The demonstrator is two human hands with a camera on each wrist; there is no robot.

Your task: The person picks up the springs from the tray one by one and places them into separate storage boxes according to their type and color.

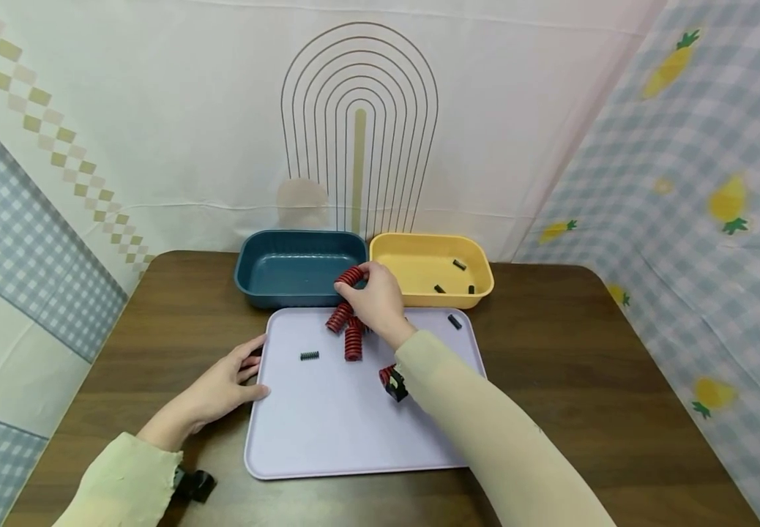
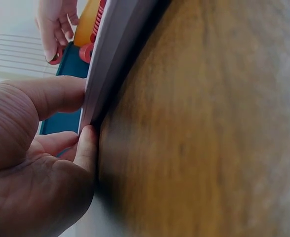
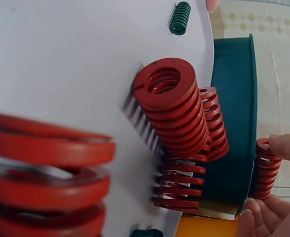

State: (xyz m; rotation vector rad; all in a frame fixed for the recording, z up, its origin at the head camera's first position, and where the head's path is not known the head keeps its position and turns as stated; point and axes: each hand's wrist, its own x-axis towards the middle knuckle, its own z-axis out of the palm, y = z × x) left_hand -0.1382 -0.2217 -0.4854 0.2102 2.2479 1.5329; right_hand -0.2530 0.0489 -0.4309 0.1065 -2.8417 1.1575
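My right hand (image 1: 378, 296) pinches a red coil spring (image 1: 350, 276) between thumb and fingers, over the front right rim of the blue bin (image 1: 246, 290). In the right wrist view that spring (image 3: 267, 170) is beside the bin's edge. Below the hand, several red springs (image 1: 354, 344) lie bunched near the back of the lilac tray (image 1: 327, 424). Another red spring (image 1: 386, 375) is partly hidden by the right wrist. My left hand (image 1: 218, 384) touches the tray's left edge with thumb and fingertips, fingers loosely bent. A small green spring (image 1: 310, 356) lies inside that edge.
A yellow bin (image 1: 413, 252) stands right of the blue one, holding a few small dark springs (image 1: 459, 264). One more small dark spring (image 1: 455, 321) lies at the tray's back right corner. Patterned cloth (image 1: 222, 110) hangs behind the wooden table (image 1: 571, 366).
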